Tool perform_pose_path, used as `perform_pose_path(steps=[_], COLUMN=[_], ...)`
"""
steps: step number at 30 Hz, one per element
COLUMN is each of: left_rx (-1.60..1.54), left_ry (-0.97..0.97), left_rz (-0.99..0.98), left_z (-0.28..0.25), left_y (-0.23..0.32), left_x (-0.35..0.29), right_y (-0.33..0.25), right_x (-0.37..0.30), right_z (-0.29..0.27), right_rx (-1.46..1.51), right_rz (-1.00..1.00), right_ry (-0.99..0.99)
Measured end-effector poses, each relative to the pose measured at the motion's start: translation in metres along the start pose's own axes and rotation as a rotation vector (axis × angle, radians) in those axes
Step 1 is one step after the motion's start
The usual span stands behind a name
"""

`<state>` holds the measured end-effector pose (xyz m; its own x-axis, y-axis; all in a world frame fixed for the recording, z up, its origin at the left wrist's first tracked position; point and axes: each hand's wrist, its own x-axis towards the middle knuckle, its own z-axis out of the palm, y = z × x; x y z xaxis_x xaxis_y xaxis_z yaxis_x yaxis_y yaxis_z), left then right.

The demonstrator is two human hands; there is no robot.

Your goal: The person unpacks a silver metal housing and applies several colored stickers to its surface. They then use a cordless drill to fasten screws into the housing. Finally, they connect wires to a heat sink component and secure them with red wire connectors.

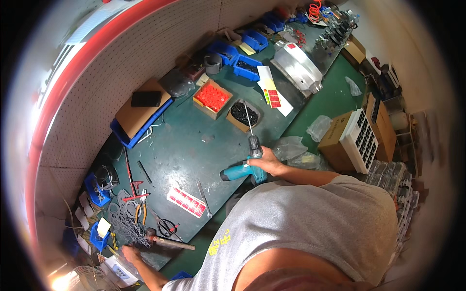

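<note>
My right hand (266, 163) grips a teal-and-black cordless drill (244, 170) over the front edge of the workbench. Its long thin bit (248, 119) points away from me, the tip over a small carton of black parts (244, 112). At the lower left, my left hand (130, 253) is down by the bench's near left end, its fingers curled. Whatever they hold is too small to make out. Close to that hand lie a pile of grey cords or straps (127, 220), a wooden-handled hammer (170, 241) and a small blue bin (100, 236).
A box of red parts (212, 98) sits beside the black ones. Pliers (141, 207), scissors (166, 226), a wrench (204, 198) and a red-and-white label sheet (186, 202) lie on the green bench (170, 155). A silver metal housing (297, 68) stands far right; cartons (335, 140) stand at the right.
</note>
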<state>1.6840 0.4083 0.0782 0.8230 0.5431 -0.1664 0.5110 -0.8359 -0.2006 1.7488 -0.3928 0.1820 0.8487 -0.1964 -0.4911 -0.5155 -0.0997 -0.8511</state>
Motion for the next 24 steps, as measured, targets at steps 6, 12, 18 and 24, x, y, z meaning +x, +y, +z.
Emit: perform_pose_path(steps=[6, 12, 18, 24], left_rx=[-0.077, -0.054, -0.229, -0.406], left_ry=[0.215, 0.207, 0.098, 0.194], left_rz=[-0.115, -0.181, -0.355, -0.409], left_z=[-0.036, -0.069, -0.04, -0.082], left_y=[0.004, 0.043, -0.004, 0.022], left_x=[-0.011, -0.031, -0.029, -0.033], right_y=[0.008, 0.008, 0.002, 0.018], right_x=[0.0, 0.005, 0.014, 0.0], right_z=[-0.01, -0.014, 0.009, 0.017], right_rx=[0.028, 0.002, 0.028, 0.173], right_rz=[0.014, 0.028, 0.061, 0.042], right_ry=[0.05, 0.017, -0.043, -0.043])
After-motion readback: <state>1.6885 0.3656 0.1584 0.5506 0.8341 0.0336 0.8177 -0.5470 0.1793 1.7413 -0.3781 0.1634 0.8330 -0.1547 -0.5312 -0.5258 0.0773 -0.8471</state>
